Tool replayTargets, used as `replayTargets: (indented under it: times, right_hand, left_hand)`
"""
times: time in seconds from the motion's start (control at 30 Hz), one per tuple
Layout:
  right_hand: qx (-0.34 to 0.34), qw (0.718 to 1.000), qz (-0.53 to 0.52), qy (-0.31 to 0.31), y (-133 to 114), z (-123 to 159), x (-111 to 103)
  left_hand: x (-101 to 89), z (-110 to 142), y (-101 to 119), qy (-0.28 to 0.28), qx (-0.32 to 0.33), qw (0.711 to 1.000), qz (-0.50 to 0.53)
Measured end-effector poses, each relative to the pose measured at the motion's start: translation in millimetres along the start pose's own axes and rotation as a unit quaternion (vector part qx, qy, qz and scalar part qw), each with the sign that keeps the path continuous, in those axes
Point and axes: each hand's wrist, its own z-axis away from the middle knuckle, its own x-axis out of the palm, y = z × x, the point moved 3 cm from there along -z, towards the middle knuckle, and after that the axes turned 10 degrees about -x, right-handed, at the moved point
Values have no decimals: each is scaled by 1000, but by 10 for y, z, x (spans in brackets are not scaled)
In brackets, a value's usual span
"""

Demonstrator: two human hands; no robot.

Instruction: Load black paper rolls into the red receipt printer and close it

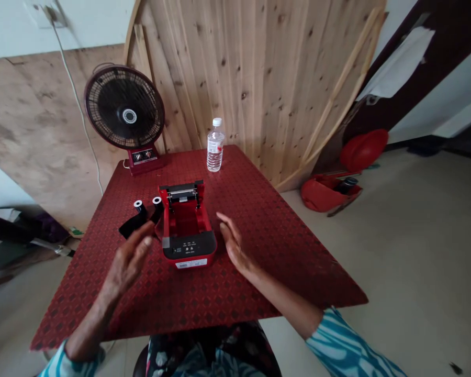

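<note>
"Starting from the near edge of the table (298, 262), how do the hands stand?"

"Both reach in over it. The right hand (234, 245) is flat, fingers together, grasping nothing, apart from the machine. The left hand (130, 262) looks loosely spread, thumb apart; I can't tell whether its fingertips touch the black strip."

"And the machine (188, 225)?"

"Between the hands, midway to the far edge, closer to the table's left edge than its right. Its lid (181, 193) stands raised at the back."

"Where would you take hold?"

"Low on the two red side walls. I'd guess stiff plastic, fairly light, a bit slippery. I'd spare the lid; its hinge looks the fragile part."

"That black strip (131, 226)?"

"Just left of the machine, with two white-ended rolls (157, 200). Probably soft, thin and easily creased, so hold the rolls by their ends."

"Farther back?"

"A bottle (215, 149) upright near the far edge, and a fan (125, 110) at the far left corner."
</note>
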Motion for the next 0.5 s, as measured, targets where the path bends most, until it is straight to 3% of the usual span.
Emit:
replayTargets:
  times: [0.1,0.13,0.27,0.5]
  right_hand:
    - [-57,997,48,6,100,-217,-74]
    - [-61,996,59,10,135,-262,-82]
    - [-75,993,82,-34,199,-302,-34]
    - [-72,996,44,-32,166,-287,-17]
  left_hand:
    - [-279,-486,45,108,59,979,-161]
    - [-312,-660,56,103,72,967,-223]
    - [-263,-1213,39,45,78,957,-277]
    - [20,-1521,-74,-12,66,952,-298]
